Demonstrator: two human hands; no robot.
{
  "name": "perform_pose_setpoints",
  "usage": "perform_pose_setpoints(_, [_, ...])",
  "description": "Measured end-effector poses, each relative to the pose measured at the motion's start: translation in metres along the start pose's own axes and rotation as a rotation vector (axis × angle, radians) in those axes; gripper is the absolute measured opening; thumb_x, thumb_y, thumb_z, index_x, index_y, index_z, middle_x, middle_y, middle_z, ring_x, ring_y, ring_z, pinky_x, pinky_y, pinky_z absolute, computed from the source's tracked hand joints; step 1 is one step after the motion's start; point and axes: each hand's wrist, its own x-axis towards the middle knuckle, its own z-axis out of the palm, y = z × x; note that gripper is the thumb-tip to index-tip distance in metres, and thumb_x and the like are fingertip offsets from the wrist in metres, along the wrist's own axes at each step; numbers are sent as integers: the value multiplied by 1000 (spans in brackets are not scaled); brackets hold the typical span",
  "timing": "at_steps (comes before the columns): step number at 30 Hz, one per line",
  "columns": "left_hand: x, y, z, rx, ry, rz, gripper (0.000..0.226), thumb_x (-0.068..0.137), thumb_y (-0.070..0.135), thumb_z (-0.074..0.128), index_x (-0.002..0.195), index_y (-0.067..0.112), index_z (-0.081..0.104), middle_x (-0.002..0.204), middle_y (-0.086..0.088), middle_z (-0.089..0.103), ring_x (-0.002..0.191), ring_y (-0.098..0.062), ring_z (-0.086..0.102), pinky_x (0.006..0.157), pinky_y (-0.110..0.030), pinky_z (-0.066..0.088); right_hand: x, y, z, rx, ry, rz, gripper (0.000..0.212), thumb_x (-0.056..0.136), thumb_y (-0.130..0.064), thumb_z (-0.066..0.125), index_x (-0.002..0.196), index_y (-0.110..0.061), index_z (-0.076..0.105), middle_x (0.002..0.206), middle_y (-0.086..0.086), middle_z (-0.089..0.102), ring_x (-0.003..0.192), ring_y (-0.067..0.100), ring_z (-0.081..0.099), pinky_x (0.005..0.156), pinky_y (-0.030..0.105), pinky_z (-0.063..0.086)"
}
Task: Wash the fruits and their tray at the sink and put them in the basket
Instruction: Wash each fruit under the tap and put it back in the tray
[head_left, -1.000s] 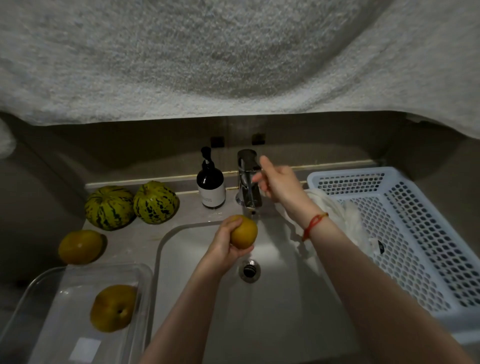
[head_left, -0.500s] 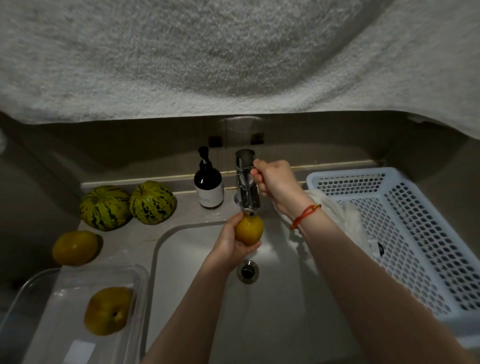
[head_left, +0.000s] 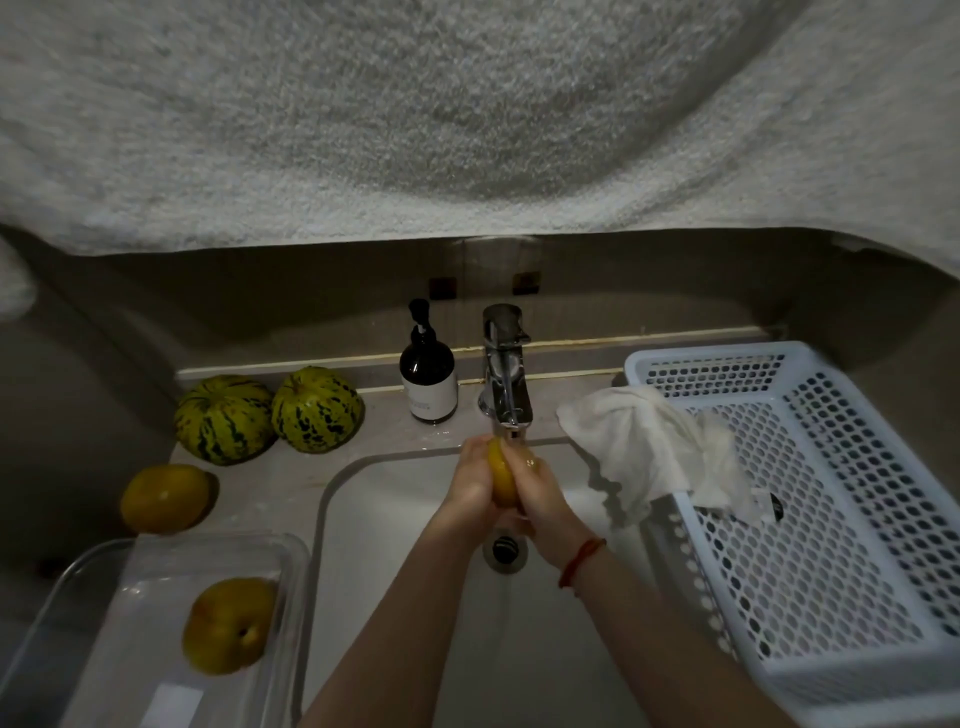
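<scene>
Your left hand (head_left: 470, 486) and right hand (head_left: 540, 493) both cup a small round yellow-orange fruit (head_left: 503, 475) directly under the spout of the chrome tap (head_left: 506, 374), over the white sink basin (head_left: 374, 519). Fingers of both hands are wrapped around the fruit. Only a narrow strip of it shows between the palms; the rest is hidden. Whether water is falling from the spout is hard to make out in the dim light. The drain (head_left: 504, 550) is partly covered by your right wrist, which wears a red string bracelet (head_left: 582, 561).

The clear plastic rectangular tray (head_left: 104, 597) sits at lower left, cut off by the frame edge, with one yellow-orange fruit (head_left: 228, 623) inside. Another orange fruit (head_left: 165, 498) lies on the counter beyond the tray. Two green-striped yellow melons (head_left: 267, 413) sit touching at the counter's back.

The white perforated plastic basket (head_left: 831, 545) stands right of the basin, its near corner cut off. A crumpled white cloth (head_left: 639, 447) drapes over its left rim. A small dark item beneath the cloth cannot be identified. A dark pump bottle (head_left: 428, 379) stands left of the tap. A grey towel (head_left: 415, 114) fills the upper frame.
</scene>
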Motion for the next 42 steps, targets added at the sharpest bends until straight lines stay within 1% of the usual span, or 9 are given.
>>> perform_pose_setpoints(4, [2, 5, -4, 45, 30, 19, 39, 103, 31, 30, 126, 6, 49, 127, -28, 53, 117, -38, 52, 92, -46, 45, 7, 8, 4, -253, 149, -221, 34, 91, -42, 52, 109, -13, 51, 102, 12, 60, 91, 25, 61, 73, 35, 55])
perform_pose_setpoints(8, [1, 18, -7, -13, -97, -105, 45, 97, 46, 41, 122, 10, 52, 119, -18, 60, 115, -34, 54, 101, -47, 42, 2, 15, 4, -301, 24, -471, 41, 94, -25, 52, 132, -16, 41, 118, 12, 54, 108, 24, 56, 93, 41, 49])
perform_pose_setpoints(15, [6, -2, -4, 334, -18, 247, 28, 102, 25, 35, 123, 10, 46, 115, -17, 53, 99, -29, 56, 66, -34, 52, 1, 14, 1, 9, -13, -376, 47, 83, 8, 57, 124, -11, 45, 121, 19, 49, 109, 31, 54, 81, 42, 55])
perform_pose_setpoints(21, [5, -1, -13, -146, -175, 73, 28, 102, 19, 29, 122, 13, 48, 117, -19, 56, 101, -32, 56, 81, -46, 46, 6, 6, -1, -363, 83, -273, 29, 100, -36, 35, 118, -15, 45, 112, 14, 58, 105, 30, 58, 92, 48, 49])
perform_pose_setpoints(25, [9, -5, -14, -336, -156, 5, 38, 102, 18, 29, 132, 6, 49, 129, -22, 55, 119, -35, 51, 106, -46, 37, 9, 12, -2, -544, 200, -420, 26, 101, -30, 30, 111, -14, 47, 100, 10, 58, 95, 28, 60, 83, 42, 49])
perform_pose_setpoints(29, [4, 10, -10, -221, -137, -151, 41, 99, 36, 43, 119, 3, 55, 105, -18, 63, 99, -30, 59, 89, -42, 46, 5, 23, -4, -529, 44, -660, 31, 98, -11, 38, 129, -6, 41, 119, 12, 50, 109, 23, 53, 97, 40, 44])
perform_pose_setpoints(33, [5, 14, -7, -59, -147, -87, 34, 99, 22, 43, 129, 7, 48, 116, -18, 58, 107, -30, 55, 90, -42, 48, 4, 21, -9, -401, -11, -647, 53, 91, 4, 45, 142, -3, 29, 136, 15, 40, 125, 23, 43, 109, 37, 35])
perform_pose_setpoints(38, [2, -2, -10, -29, -186, 110, 36, 102, 19, 35, 137, 11, 37, 137, -21, 43, 121, -36, 49, 88, -41, 49, 5, 21, -10, -511, 23, -594, 51, 95, -8, 44, 143, -7, 28, 133, 10, 38, 115, 15, 43, 99, 25, 36])
perform_pose_setpoints(42, [0, -7, -16, -116, -192, 80, 38, 101, 22, 38, 137, 11, 40, 137, -22, 46, 103, -30, 58, 76, -37, 52, 9, 19, -15, -737, 67, -585, 39, 98, -28, 42, 134, -14, 40, 120, 7, 52, 105, 19, 55, 85, 27, 43])
